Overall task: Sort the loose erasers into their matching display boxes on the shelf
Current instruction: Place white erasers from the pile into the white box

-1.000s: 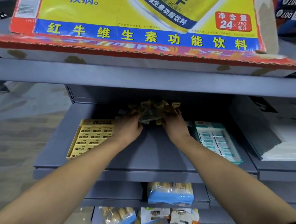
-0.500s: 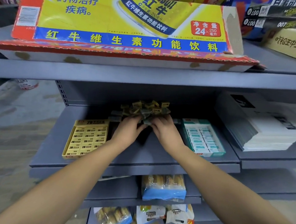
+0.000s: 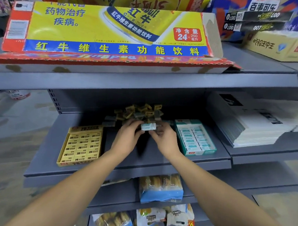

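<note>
Holding: teal eraser (image 3: 148, 126), pinched between left hand (image 3: 128, 134) and right hand (image 3: 162, 137). Best carried right, seated label-up in teal display box (image 3: 195, 137); yellow box (image 3: 81, 145) mismatched.

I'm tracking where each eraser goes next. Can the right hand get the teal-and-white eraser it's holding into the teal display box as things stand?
Probably yes. The right hand and left hand hold the teal-and-white eraser just left of the teal display box, which lies open-topped with nothing between.
</note>
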Demonstrator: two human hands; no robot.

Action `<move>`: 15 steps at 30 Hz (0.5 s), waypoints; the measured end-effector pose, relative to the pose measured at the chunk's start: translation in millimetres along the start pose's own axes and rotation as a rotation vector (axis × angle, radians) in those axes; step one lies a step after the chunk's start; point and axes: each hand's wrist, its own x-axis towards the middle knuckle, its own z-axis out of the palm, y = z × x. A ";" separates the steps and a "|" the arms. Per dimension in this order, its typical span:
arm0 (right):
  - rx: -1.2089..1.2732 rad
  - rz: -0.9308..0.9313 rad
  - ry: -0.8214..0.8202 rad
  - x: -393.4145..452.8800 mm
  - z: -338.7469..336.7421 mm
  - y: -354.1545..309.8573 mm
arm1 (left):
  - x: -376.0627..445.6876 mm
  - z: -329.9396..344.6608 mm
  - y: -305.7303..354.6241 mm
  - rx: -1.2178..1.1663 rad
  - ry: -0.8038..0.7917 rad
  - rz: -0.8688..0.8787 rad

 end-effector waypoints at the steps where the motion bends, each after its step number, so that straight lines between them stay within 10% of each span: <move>1: 0.147 0.110 0.018 -0.7 0.5 -1.1 | -1.1 3.0 3.0 -0.007 0.018 0.002; 8: 0.780 0.412 0.022 -2.6 -15.1 -16.1 | -2.1 13.5 22.2 -0.015 -0.011 0.072; 15: 0.088 -0.043 0.053 -4.2 -54.3 -2.7 | 1.0 18.7 38.7 -0.023 -0.018 0.124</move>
